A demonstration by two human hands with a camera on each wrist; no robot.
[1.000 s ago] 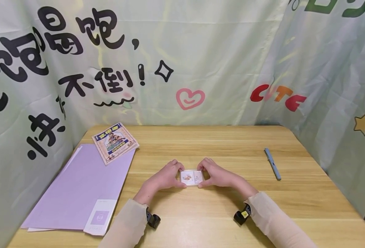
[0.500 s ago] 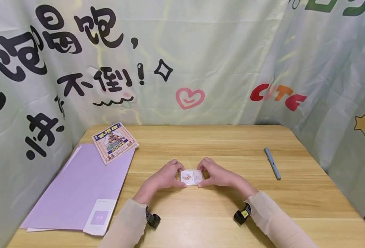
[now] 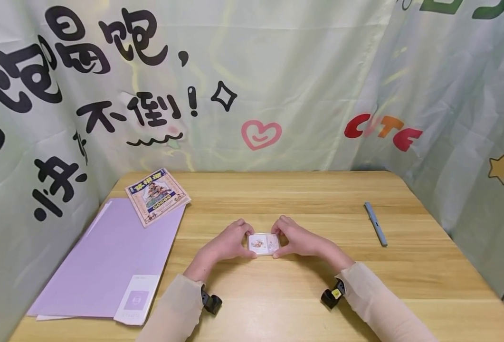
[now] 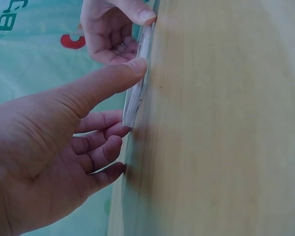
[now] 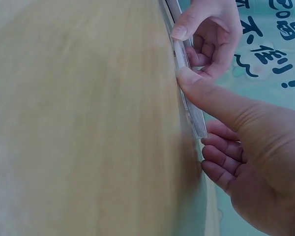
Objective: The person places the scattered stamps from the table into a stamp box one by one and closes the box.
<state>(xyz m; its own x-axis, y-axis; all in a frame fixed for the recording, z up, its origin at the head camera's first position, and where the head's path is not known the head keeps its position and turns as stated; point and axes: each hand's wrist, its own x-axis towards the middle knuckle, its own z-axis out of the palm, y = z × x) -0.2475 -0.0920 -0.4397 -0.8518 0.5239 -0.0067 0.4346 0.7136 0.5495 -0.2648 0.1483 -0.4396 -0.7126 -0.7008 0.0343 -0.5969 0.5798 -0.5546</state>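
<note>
A small flat rectangular case with clear edges and little pictures on its top lies near the middle of the wooden table. My left hand grips its left end, thumb at the near edge and fingers at the far side. At the opposite end, my right hand holds it the same way, thumb in front. In the left wrist view the case shows edge-on, its clear side under the thumb. The right wrist view shows the case's edge as a thin clear strip, low over the table.
On the left lies a large purple folder, with a colourful printed booklet on its far corner and a white box on its near corner. A blue pen lies at the right. Printed curtains enclose the table.
</note>
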